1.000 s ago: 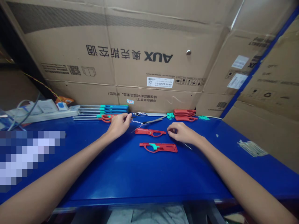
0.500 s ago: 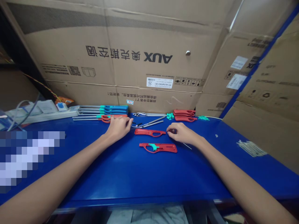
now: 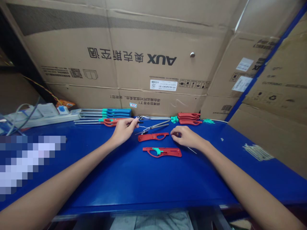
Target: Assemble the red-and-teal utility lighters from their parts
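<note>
My left hand (image 3: 124, 129) pinches a small black part (image 3: 140, 122) trailing thin white wires, beside two metal tubes (image 3: 155, 126). My right hand (image 3: 182, 135) is closed, with a thin metal rod (image 3: 192, 150) sticking out below it; the rod's other end is hidden by the fingers. Between the hands lies a red lighter handle half (image 3: 151, 137), its inside facing up. Closer to me rests a second red handle half (image 3: 170, 151) with a green trigger (image 3: 157, 150) set in it.
Blue lighters (image 3: 117, 112) and red ones (image 3: 112, 122) are stacked behind my left hand. Red handle pieces (image 3: 189, 118), green parts (image 3: 174, 119) and more green pieces (image 3: 208, 121) line the back. Pale sticks (image 3: 257, 152) lie right; a power strip (image 3: 64, 115) sits left. Cardboard (image 3: 120, 76) walls the table.
My left hand has moved slightly right and now shows the black part in its fingertips, its wires lifted and shifted. My right hand stays in place.
</note>
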The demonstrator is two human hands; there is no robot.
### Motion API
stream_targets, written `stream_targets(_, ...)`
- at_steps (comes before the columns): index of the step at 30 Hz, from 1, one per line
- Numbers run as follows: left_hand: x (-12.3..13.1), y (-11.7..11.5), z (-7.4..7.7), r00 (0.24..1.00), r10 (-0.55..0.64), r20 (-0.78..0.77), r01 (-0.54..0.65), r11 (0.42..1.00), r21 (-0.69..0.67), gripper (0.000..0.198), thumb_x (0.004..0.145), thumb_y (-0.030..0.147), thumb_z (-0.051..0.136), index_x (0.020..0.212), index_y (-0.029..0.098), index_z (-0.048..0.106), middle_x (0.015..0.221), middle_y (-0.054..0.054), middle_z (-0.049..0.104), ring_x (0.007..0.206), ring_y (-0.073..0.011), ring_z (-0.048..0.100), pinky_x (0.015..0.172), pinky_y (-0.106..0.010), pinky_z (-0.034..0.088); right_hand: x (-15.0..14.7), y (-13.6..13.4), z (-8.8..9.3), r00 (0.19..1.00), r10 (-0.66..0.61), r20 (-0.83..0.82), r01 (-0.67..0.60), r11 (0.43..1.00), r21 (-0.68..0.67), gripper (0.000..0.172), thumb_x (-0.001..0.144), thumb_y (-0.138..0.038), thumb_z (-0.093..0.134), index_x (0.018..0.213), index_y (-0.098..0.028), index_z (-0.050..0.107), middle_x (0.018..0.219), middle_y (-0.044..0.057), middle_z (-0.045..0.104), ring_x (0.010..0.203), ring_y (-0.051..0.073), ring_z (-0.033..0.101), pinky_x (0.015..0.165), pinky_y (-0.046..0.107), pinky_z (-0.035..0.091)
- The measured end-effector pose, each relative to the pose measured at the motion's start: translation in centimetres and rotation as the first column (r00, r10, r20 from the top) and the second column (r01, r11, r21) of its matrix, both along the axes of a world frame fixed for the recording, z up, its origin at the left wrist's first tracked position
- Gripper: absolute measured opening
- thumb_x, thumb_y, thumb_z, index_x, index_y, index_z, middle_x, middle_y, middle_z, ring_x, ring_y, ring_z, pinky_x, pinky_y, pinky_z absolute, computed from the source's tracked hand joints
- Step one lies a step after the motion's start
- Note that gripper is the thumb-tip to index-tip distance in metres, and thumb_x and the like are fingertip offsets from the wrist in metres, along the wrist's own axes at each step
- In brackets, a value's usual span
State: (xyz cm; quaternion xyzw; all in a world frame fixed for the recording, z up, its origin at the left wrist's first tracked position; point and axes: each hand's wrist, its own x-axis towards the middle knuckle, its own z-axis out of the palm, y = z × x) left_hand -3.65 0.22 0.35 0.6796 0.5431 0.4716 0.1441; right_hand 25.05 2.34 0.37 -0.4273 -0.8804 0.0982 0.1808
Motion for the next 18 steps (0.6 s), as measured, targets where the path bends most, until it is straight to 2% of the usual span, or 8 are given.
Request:
stream_targets(4, 1.1, -0.5, -0.1, 0.98, -0.109, 0.165, 0.117, 0.992, -0.039, 0.049, 0.079, 0.062, 0.056, 0.076, 0.015, 0.07, 0.072, -0.007, 0.072, 0.068, -0.0205, 0.064, 0.062, -0.029, 0.049, -0.2, 0.2, -0.3, 0.998, -0.009, -0.058, 0.012, 0.999, 0.053, 0.022, 0.082, -0.018, 0.056, 0.099, -0.015, 0.069, 0.093, 0.008, 0.069, 0.081, 0.018, 0.062, 0.074, 0.029, 0.048)
stream_targets(8, 2.2, -1.2, -0.5, 0.938, -0.219, 0.27, 0.248, 0.966, -0.077, 0.051, 0.076, 0.063, 0.062, 0.088, 0.015, 0.073, 0.08, -0.01, 0.075, 0.076, -0.0231, 0.068, 0.068, -0.032, 0.054, -0.6, 0.3, -1.0, 0.987, -0.035, -0.159, 0.048, 0.995, 0.082, 0.044, 0.083, -0.023, 0.059, 0.126, -0.013, 0.057, 0.093, 0.008, 0.068, 0.077, 0.016, 0.061, 0.069, 0.028, 0.047)
stream_targets(10, 2.5, -1.5, -0.5, 0.922, -0.253, 0.293, 0.288, 0.954, -0.082, 0.05, 0.076, 0.061, 0.063, 0.092, 0.015, 0.073, 0.085, -0.01, 0.075, 0.08, -0.0237, 0.069, 0.071, -0.033, 0.055, -0.8, 0.3, -1.3, 0.988, -0.035, -0.149, 0.044, 0.997, 0.058, 0.047, 0.085, -0.025, 0.058, 0.131, -0.014, 0.054, 0.086, 0.006, 0.067, 0.071, 0.015, 0.059, 0.066, 0.028, 0.046)
stream_targets(13, 2.6, -1.9, -0.5, 0.91, -0.294, 0.293, 0.332, 0.939, -0.087, 0.046, 0.077, 0.057, 0.065, 0.094, 0.016, 0.073, 0.089, -0.009, 0.075, 0.084, -0.0235, 0.069, 0.074, -0.034, 0.055, -1.1, 0.2, -1.6, 0.996, -0.012, -0.092, 0.017, 0.998, 0.058, 0.036, 0.089, -0.025, 0.055, 0.123, -0.016, 0.062, 0.081, 0.005, 0.067, 0.068, 0.014, 0.057, 0.067, 0.028, 0.045)
stream_targets(18, 2.9, -2.3, -0.4, 0.892, -0.341, 0.295, 0.375, 0.925, -0.063, 0.042, 0.075, 0.053, 0.067, 0.092, 0.015, 0.071, 0.093, -0.01, 0.075, 0.085, -0.0228, 0.069, 0.075, -0.032, 0.054, -1.4, 0.1, -1.9, 0.998, 0.033, -0.054, -0.026, 0.993, 0.113, 0.025, 0.088, -0.026, 0.058, 0.108, -0.018, 0.07, 0.086, 0.006, 0.062, 0.07, 0.014, 0.055, 0.069, 0.027, 0.044)
